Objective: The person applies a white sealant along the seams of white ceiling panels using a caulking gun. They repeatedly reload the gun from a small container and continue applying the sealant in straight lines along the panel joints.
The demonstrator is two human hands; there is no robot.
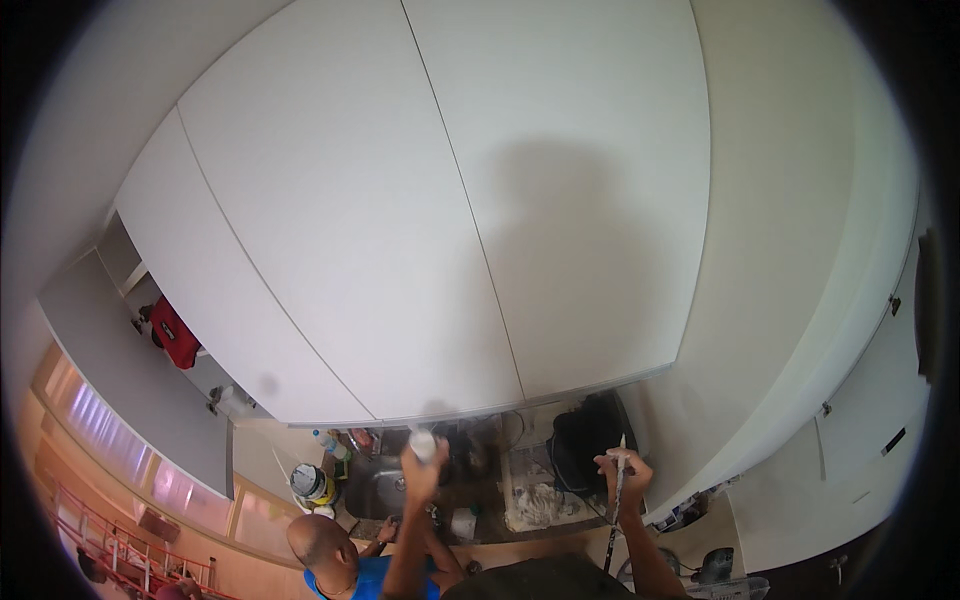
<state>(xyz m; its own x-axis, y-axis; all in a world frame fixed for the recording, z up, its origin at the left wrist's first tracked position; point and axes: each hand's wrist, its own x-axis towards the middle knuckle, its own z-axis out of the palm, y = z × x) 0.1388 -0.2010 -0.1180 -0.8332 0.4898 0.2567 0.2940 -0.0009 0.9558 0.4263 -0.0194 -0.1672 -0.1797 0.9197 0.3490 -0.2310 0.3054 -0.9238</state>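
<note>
Red pouch in open cupboard, steel sink, yellow-banded bucket, co-worker in blue

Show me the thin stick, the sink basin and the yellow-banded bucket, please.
Thin stick [616, 504]: head view, on its shaft.
Sink basin [364, 496]: head view, on its bare floor.
Yellow-banded bucket [318, 487]: head view, on its side.

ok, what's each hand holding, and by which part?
Right hand: slim speckled stick, held near its pale-tipped upper end. Left hand: small whitish object; which part is gripped can't be told.
</note>
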